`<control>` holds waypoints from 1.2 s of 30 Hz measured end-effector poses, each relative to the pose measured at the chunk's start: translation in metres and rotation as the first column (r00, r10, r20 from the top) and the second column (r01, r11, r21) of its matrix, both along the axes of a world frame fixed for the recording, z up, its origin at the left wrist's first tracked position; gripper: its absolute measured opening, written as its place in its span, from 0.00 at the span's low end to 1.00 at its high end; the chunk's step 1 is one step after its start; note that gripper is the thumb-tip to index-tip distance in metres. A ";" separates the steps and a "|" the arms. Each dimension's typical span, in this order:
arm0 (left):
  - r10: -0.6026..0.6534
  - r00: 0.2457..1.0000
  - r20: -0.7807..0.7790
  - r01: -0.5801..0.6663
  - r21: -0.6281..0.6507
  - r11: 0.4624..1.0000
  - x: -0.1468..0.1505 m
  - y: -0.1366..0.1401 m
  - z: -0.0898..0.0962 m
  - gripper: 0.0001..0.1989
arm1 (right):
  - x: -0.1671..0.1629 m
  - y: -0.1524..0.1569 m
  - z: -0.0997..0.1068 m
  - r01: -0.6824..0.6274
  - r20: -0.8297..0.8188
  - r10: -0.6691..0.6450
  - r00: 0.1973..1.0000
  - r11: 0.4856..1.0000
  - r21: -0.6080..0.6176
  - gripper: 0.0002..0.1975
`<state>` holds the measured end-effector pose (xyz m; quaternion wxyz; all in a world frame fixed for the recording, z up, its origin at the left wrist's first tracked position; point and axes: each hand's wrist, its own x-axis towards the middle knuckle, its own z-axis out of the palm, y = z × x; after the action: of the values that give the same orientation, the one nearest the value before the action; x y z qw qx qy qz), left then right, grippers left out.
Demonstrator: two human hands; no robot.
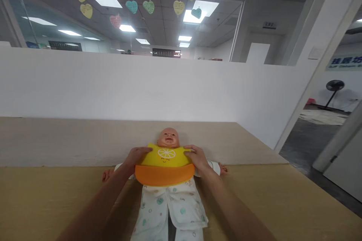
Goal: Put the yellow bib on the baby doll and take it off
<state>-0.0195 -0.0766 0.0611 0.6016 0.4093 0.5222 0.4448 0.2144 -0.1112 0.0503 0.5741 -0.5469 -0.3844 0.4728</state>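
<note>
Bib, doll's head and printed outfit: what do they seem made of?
Bib: probably silicone, matte, its orange pocket keeping a curved shape. Doll's head: likely vinyl or plastic, smoothly moulded, slightly shiny. Outfit: apparently thin fabric, matte, softly creased; fibre unclear.

From the wearer's head, the only camera faced forward and down across the tan wood-grain tabletop [254, 199] toward the plain white wall [127, 86], with the bald, white-clad baby doll [181, 199] nearby, low and central.
</note>
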 end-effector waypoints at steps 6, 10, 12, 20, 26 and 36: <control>-0.049 0.998 0.032 0.044 0.145 0.988 -0.006 -0.010 -0.005 0.12 | 0.004 0.007 -0.008 0.014 -0.025 -0.014 1.000 1.000 0.003 0.15; -0.001 0.995 -0.095 0.025 0.249 0.968 -0.011 -0.019 -0.008 0.19 | 0.008 0.013 -0.014 0.008 -0.017 -0.008 1.000 1.000 -0.009 0.15; 0.003 0.983 -0.181 0.052 0.294 0.954 -0.015 -0.027 -0.011 0.23 | 0.010 0.015 -0.017 -0.002 -0.012 0.002 1.000 1.000 -0.014 0.15; 0.072 0.816 -0.574 0.302 0.528 0.794 -0.034 -0.071 -0.057 0.29 | 0.022 0.004 -0.027 0.088 0.174 -0.123 0.977 0.977 0.196 0.11; 0.255 0.740 -0.622 0.352 0.682 0.641 -0.020 -0.088 -0.060 0.21 | 0.042 -0.035 -0.034 0.116 0.444 -0.278 0.852 0.926 0.358 0.13; 0.256 0.737 -0.626 0.345 0.673 0.654 -0.015 -0.092 -0.056 0.19 | 0.015 -0.080 -0.043 0.008 0.139 -0.032 0.990 0.985 0.172 0.21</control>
<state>-0.0343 -0.1689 0.0056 0.1550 0.7661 0.4579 0.4235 0.2292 -0.1907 0.0073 0.5949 -0.5315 -0.4579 0.3922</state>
